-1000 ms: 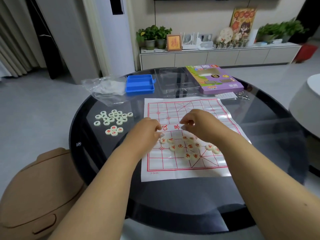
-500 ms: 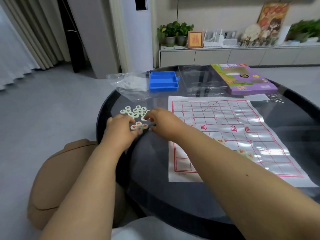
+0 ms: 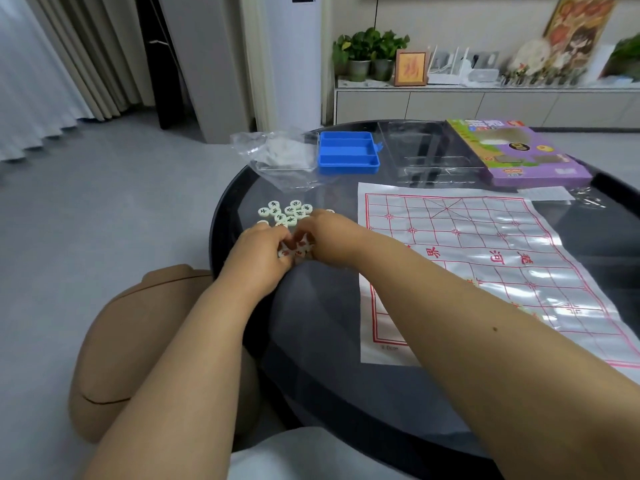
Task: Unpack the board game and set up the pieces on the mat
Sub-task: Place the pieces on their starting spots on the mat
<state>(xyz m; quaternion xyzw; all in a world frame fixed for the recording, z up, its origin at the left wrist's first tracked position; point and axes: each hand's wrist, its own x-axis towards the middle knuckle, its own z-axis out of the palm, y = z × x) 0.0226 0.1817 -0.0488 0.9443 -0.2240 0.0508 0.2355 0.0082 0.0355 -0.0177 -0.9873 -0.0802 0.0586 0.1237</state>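
A round dark glass table carries a white game mat printed with a red grid, lying flat on its right half with its long axis running from the near edge toward the far right. Large red Chinese characters cross the mat's middle band; small print at its near left corner is too small to read. At the table's far edge lies a purple game box, its long axis angled away to the left, its lettering blurred. Beside it sit a clear plastic tray, a blue compartment tray and a crumpled clear bag. Both forearms reach left of the mat to a cluster of round white game pieces, some marked with dark characters. The left hand and right hand meet palms down, fingers curled, pinching red-marked pieces between them.
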